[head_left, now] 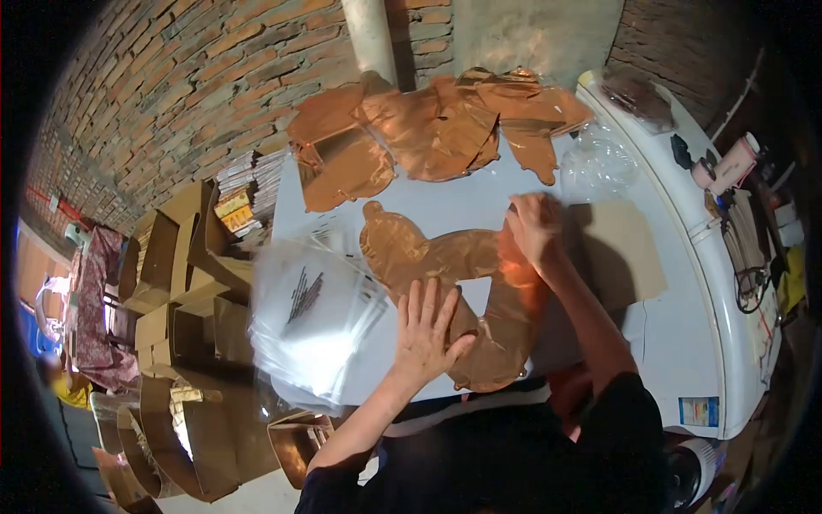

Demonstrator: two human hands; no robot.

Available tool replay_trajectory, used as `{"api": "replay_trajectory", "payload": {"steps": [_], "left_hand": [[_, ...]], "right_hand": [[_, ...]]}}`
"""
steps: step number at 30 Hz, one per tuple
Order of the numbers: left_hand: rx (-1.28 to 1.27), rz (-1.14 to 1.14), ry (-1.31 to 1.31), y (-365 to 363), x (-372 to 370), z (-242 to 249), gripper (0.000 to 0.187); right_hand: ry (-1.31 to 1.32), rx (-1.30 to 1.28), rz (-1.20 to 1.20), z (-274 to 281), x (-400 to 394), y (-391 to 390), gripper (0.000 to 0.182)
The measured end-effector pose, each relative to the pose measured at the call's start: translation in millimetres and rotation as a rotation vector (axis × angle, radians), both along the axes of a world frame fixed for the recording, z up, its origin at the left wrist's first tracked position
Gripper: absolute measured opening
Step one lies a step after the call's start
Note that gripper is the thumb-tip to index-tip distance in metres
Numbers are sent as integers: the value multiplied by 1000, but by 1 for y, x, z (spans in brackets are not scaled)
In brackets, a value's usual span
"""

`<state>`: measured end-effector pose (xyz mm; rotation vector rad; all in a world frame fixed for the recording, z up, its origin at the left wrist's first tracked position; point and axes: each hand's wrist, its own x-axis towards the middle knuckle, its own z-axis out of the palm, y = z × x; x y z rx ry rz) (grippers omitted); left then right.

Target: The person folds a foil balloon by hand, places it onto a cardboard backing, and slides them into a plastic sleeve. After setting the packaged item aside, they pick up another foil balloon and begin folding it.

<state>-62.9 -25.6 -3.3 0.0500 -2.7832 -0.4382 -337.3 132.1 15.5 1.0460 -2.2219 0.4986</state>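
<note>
The left hand (425, 330) is laid flat, with fingers spread, on the near part of a copper foil balloon (445, 283); nothing is gripped by it, the foil is only pressed down under the palm. The right hand (533, 224) is placed palm down on the far right part of the same balloon, with the fingers bent a little over the foil edge; whether the edge is pinched cannot be told. The balloon is spread flat on the white table (676, 334), in the middle of it, with a rounded lobe pointed to the far left and a wider part reached to the near edge. Just to the left of the balloon, a stack of clear plastic bags (312, 321) with black print is seen, hanging partly over the left edge of the table. To the right of the right hand a brown cardboard sheet (621, 257) is lying flat. At the far side a pile of copper foil balloons (437, 128) is heaped, and near it on the right a crumpled clear plastic (597, 163). Beside the table on the left, open cardboard boxes (175, 274) are stacked on the floor, and a brick wall (188, 77) is seen behind.
</note>
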Motion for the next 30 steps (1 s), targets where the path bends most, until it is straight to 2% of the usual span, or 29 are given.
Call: {"api": "replay_trajectory", "payload": {"steps": [3,8,11,13,15,17,18,20,21,22,25,27,28,29,30], "left_hand": [[54,-16,27,-1,2,11,84],[96,-23,156,-5,3,33,77],[242,-35,199,-11,4,41,74],[388,-52,245,-19,1,50,75],[368,-81,238,-27,0,64,82],[386,-111,243,-35,-2,69,82],[339,-122,294,-37,-4,79,80],[533,-57,71,-45,9,81,77],[628,-26,-39,-48,16,82,76],[644,-20,121,-48,23,83,58],[536,32,111,-72,61,100,41],[715,284,-38,-99,101,123,32],[442,346,10,-130,125,114,31],[549,537,-2,-152,148,117,31],[704,585,130,-187,177,103,33]], "right_hand": [[-56,-23,-97,4,-41,-29,34],[-67,8,-220,-24,-82,-81,20],[-204,75,-71,-31,-78,-91,4],[-252,65,47,-18,-39,-93,7],[-185,219,316,6,16,-85,8],[-418,65,572,56,86,-72,8],[-470,63,672,49,104,-70,5],[-644,79,825,58,124,-70,4],[-766,97,874,81,134,-67,6],[-887,118,920,95,141,-66,8],[-937,51,994,105,135,-76,13],[-703,31,879,93,119,-91,15],[-615,8,841,81,105,-102,15],[-528,-19,801,72,90,-113,15],[-508,9,722,67,77,-123,14]]}}
